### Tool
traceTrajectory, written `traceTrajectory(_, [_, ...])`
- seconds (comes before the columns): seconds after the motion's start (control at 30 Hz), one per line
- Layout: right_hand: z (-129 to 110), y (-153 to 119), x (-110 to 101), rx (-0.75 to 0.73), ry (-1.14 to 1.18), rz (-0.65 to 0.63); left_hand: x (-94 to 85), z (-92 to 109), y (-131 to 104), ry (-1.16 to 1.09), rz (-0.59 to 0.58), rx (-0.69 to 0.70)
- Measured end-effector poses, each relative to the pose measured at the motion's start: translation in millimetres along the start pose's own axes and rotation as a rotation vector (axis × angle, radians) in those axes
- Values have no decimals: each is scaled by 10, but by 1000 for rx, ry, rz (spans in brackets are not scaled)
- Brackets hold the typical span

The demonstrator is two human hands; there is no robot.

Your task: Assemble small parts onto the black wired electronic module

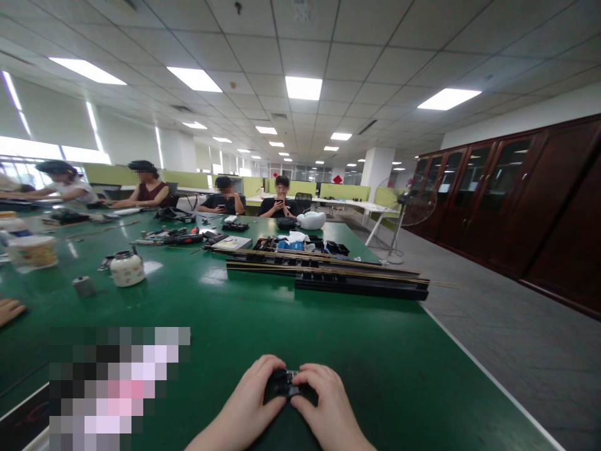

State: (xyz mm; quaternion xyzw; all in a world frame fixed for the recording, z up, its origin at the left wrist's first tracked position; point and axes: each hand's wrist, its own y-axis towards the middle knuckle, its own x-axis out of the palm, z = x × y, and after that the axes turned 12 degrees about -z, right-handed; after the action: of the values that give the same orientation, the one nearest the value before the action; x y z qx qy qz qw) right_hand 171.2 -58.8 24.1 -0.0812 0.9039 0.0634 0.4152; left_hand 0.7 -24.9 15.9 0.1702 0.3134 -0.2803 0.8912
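Note:
Both my hands meet over the near part of the green table (pixel 375 351). Between them is a small dark object (pixel 285 383) with a shiny, light-coloured bit near its top; its kind is too small and covered to make out. My left hand (pixel 256 398) curls its fingers and thumb around the left side. On the right side, my right hand (pixel 325 396) grips with its fingers at the upper part and the thumb below. The fingers hide much of the object.
Long black rails (pixel 361 287) with thin brass-coloured rods lie across the table ahead. Left stand a white jar (pixel 127 269), a grey metal cylinder (pixel 83 286) and a tub (pixel 34 252). Tools (pixel 181 237) lie farther back. Another person's hand (pixel 10 310) rests at the left edge.

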Motion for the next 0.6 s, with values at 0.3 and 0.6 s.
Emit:
traceTrajectory(0.3, [33,23,18,-29,30,-6,23,-76,7,-8,-7,-26])
traceTrajectory(0.6, [32,17,9,-48,35,13,13,-84,-3,-4,-14,-15])
